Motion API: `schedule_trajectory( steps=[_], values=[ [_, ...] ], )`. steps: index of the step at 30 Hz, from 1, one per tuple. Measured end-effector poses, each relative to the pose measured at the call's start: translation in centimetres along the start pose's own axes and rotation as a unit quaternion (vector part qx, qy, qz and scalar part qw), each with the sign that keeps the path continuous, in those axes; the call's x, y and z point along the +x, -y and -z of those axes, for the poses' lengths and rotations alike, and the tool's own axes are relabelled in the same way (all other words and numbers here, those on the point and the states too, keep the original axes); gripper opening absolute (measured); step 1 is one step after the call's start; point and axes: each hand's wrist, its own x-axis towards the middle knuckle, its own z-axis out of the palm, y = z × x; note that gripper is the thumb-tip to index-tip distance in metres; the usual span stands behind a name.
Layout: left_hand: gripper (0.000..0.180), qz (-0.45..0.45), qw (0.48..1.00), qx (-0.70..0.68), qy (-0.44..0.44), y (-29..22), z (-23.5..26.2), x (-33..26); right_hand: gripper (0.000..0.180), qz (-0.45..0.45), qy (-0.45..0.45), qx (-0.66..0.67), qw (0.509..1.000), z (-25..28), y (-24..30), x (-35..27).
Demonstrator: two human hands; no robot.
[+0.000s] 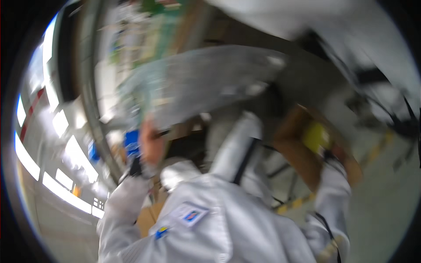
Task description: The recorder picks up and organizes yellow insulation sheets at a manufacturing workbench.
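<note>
A person in a white work coat (250, 228) looked down past their own chest, everything smeared by motion blur. Translucent plastic sheeting (206, 85) spread across 12 o'clock, its lower left part reaching toward 9 o'clock. There, the left hand (152, 142) met its edge; blur hid whether the fingers were clamped on it or only touching. At 3 o'clock, an open cardboard box (291, 151) stood tilted, with a yellow item (315, 137) inside, too blurred to identify. The right hand (340, 154) was at the box's right side, its grip impossible to tell. Yellow-and-black floor tape (285, 208) showed between 4 and 5 o'clock. Handling both well seemed to call for a firm left pinch on the sheeting, slack gathered clear of the box, and right-hand support that levelled the box so its contents stayed in.
</note>
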Motion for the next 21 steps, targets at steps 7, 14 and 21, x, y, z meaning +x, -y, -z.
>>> schedule_trajectory(
  steps=[7,14,21],
  values=[
    [0.072,-0.053,0.998,0.040,0.022,-3.2,1.5,1.0,0.038,-0.423,-0.061,0.284,0.858,8.2,8.0,10.1],
    [0.069,-0.026,0.996,0.085,-0.007,-4.2,3.1,-0.9,0.051,-0.470,0.065,0.272,0.838,17.1,10.2,12.4],
    [0.067,0.010,0.998,0.065,-0.010,-3.0,3.5,-1.4,0.043,-0.487,0.059,0.182,0.852,16.4,8.5,13.2]
  ],
)
